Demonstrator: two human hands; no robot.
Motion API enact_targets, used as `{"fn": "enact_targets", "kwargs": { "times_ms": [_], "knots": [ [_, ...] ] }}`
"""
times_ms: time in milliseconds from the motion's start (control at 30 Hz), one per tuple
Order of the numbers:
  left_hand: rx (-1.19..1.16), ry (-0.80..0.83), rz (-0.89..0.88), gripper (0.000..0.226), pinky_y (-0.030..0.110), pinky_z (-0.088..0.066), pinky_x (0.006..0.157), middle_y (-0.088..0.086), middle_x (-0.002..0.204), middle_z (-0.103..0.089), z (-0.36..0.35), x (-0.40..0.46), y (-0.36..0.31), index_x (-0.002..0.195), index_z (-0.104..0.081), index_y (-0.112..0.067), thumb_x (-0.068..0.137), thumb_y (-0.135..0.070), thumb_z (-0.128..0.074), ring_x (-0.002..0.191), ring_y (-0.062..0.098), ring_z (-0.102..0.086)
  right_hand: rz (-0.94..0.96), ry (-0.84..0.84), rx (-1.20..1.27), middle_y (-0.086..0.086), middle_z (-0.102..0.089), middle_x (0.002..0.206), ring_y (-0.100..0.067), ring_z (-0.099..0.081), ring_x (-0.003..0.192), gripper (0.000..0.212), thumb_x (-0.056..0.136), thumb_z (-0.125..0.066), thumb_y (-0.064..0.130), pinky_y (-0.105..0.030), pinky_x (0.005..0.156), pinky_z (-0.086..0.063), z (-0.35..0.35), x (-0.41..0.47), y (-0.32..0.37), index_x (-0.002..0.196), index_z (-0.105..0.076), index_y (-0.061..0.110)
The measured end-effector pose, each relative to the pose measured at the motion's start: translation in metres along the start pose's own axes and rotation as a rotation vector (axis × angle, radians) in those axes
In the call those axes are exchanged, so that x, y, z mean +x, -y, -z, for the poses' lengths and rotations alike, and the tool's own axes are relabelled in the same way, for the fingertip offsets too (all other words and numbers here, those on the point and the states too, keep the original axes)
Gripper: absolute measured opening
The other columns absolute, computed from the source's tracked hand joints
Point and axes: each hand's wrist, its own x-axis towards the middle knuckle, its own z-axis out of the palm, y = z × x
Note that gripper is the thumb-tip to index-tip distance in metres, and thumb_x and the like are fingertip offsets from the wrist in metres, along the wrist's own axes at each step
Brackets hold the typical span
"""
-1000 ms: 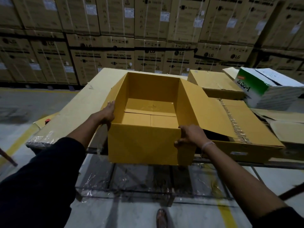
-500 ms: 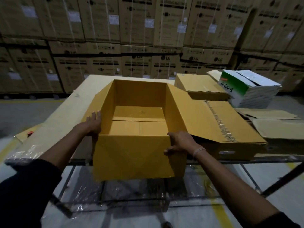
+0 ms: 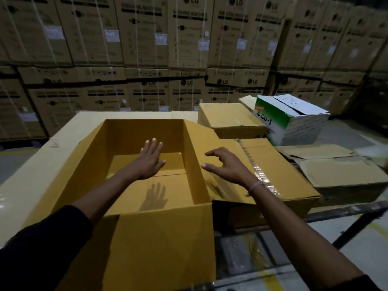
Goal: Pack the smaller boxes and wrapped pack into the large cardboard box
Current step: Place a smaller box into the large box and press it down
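The large yellow cardboard box (image 3: 159,244) stands open and empty at the table's front edge, its near flap hanging down. My left hand (image 3: 150,159) hovers flat over the box's inside, fingers spread, casting a shadow on the bottom. My right hand (image 3: 223,164) is above the right flap (image 3: 212,148), fingers apart and curled, holding nothing. A smaller brown box (image 3: 228,118) sits behind to the right, and a white and green box (image 3: 289,120) is beside it. Under the right flap lies a taped brown box (image 3: 279,171).
Flattened, worn cardboard boxes (image 3: 340,175) lie at the far right of the table (image 3: 42,164). A wall of stacked washing machine cartons (image 3: 189,49) fills the background. The floor with yellow lines and plastic wrap shows below the table's metal frame (image 3: 346,211).
Both hands have let go of the box's front corners. My left hand moved in over the box's inside and my right rose above the right flap. The view has come closer.
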Motion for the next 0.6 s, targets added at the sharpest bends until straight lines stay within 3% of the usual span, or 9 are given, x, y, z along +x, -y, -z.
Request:
{"fn": "enact_targets", "kwargs": {
  "times_ms": [133, 233, 433, 600],
  "knots": [
    [-0.086, -0.048, -0.120, 0.075, 0.042, 0.003, 0.125, 0.006, 0.167, 0.024, -0.008, 0.085, -0.066, 0.164, 0.006, -0.019, 0.107, -0.049, -0.034, 0.154, 0.025, 0.022, -0.127, -0.053, 0.015, 0.001, -0.054, 0.139, -0.018, -0.052, 0.129, 0.071, 0.087, -0.067, 0.068, -0.045, 0.110, -0.047, 0.039, 0.050, -0.077, 0.141, -0.060, 0.022],
    [-0.145, -0.034, -0.129, 0.074, 0.043, 0.000, 0.125, 0.006, 0.169, 0.021, -0.019, 0.156, -0.109, 0.164, 0.003, -0.020, 0.108, -0.048, -0.036, 0.155, 0.025, 0.019, -0.201, -0.088, -0.002, -0.005, -0.050, 0.144, -0.023, -0.052, 0.131, 0.074, 0.089, -0.069, 0.064, -0.041, 0.109, -0.046, 0.067, 0.094, -0.139, 0.145, -0.056, 0.019],
    [-0.266, 0.019, -0.038, 0.075, 0.049, -0.011, 0.126, 0.008, 0.170, 0.015, -0.050, 0.288, -0.166, 0.164, 0.000, -0.021, 0.107, -0.047, -0.041, 0.157, 0.027, 0.012, -0.352, -0.096, 0.017, -0.016, -0.034, 0.159, -0.035, -0.038, 0.145, 0.091, 0.088, -0.066, 0.069, -0.050, 0.119, -0.036, 0.110, 0.185, -0.262, 0.156, -0.041, 0.014],
    [-0.325, 0.009, 0.072, 0.075, 0.044, -0.011, 0.126, 0.010, 0.171, 0.012, -0.080, 0.382, -0.179, 0.164, -0.002, -0.019, 0.107, -0.045, -0.043, 0.158, 0.028, 0.006, -0.431, -0.064, 0.014, -0.020, -0.029, 0.160, -0.043, -0.033, 0.147, 0.092, 0.088, -0.062, 0.072, -0.055, 0.118, -0.033, 0.129, 0.258, -0.363, 0.157, -0.037, 0.017]
  ]
}}
